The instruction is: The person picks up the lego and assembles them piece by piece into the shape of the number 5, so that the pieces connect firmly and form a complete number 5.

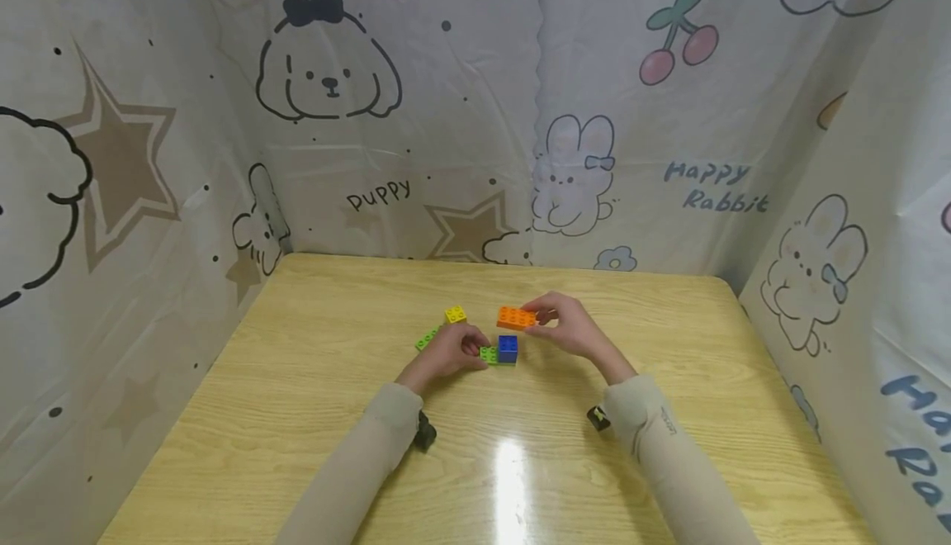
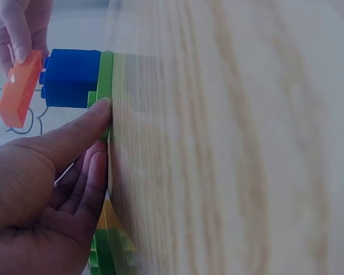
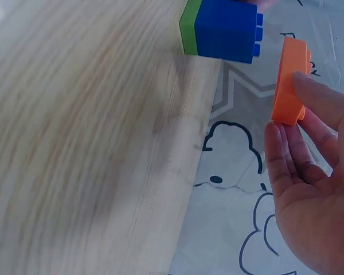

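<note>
On the table stands a blue toy brick (image 1: 508, 348) fixed on one end of a flat light-green brick (image 1: 488, 355). My left hand (image 1: 451, 350) pinches the green brick's free end between thumb and fingers, as the left wrist view shows. An orange toy brick (image 1: 516, 318), studs up, is in my right hand (image 1: 568, 324), gripped at its right end by thumb and fingers. In the right wrist view the orange brick (image 3: 290, 80) is raised off the table, apart from the blue brick (image 3: 226, 30) and above the level of its studs.
Beyond my left hand lie a yellow brick (image 1: 456, 315) and another light-green brick (image 1: 427, 338), partly hidden by the hand. The wooden table (image 1: 297, 446) ends at a printed cloth (image 1: 416, 149) that hangs behind and along both sides.
</note>
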The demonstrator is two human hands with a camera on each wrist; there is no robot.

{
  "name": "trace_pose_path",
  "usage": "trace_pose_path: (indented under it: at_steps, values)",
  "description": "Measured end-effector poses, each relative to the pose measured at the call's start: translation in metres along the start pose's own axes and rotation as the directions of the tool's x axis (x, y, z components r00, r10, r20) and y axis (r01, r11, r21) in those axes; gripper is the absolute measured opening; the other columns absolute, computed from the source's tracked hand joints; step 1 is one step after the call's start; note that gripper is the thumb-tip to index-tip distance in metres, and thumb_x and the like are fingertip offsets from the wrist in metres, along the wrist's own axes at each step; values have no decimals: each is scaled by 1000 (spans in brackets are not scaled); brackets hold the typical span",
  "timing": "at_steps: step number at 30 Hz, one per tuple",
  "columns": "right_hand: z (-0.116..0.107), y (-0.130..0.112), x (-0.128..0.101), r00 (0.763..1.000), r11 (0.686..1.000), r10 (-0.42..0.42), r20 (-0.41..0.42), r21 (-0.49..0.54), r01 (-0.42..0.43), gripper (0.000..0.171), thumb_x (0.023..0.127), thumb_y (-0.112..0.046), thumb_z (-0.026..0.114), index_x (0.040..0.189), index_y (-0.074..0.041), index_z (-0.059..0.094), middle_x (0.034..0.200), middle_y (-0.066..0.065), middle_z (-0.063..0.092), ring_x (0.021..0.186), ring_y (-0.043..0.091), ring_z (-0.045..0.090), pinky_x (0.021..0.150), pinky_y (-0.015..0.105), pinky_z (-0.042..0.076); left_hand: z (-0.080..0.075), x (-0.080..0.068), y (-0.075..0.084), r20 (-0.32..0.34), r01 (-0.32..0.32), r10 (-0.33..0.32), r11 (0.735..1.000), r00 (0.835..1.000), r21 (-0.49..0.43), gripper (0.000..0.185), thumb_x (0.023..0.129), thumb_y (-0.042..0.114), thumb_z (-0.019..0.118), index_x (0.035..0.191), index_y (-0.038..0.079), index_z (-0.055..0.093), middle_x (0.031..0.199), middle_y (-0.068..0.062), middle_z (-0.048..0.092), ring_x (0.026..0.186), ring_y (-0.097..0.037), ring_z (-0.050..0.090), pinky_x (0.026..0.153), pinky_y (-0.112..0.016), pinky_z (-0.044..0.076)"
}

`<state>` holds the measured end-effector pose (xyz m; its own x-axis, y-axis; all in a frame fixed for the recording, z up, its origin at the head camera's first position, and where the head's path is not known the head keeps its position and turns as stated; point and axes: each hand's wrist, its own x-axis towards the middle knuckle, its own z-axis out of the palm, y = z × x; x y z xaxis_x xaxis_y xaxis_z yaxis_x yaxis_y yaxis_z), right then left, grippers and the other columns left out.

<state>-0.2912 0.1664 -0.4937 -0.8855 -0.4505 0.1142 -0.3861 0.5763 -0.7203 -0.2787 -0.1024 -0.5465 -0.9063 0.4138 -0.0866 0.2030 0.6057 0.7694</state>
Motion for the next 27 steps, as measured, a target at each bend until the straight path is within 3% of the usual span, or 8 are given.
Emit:
trace_pose_path:
  at_steps: [10,27]
  values:
    - [9,-7,0,999,1000,-22,24,18,22,34,91,-13,81,123,-7,73,119,11,71,105,28,67,99,55,57,-1,0,0,4,-27,27,1000,1000,-1,30,84,13,87,111,8,76,101,-3,72,87,-11,63,83,-28,58]
    - [19,-13,1,997,999,-37,70,6,37,35,91,-14,81,125,-9,73,118,8,69,105,25,67,98,47,58,1,-3,1,-13,-61,61,998,998,-1,28,85,10,86,109,7,75,98,-3,71,85,-11,61,80,-27,56]
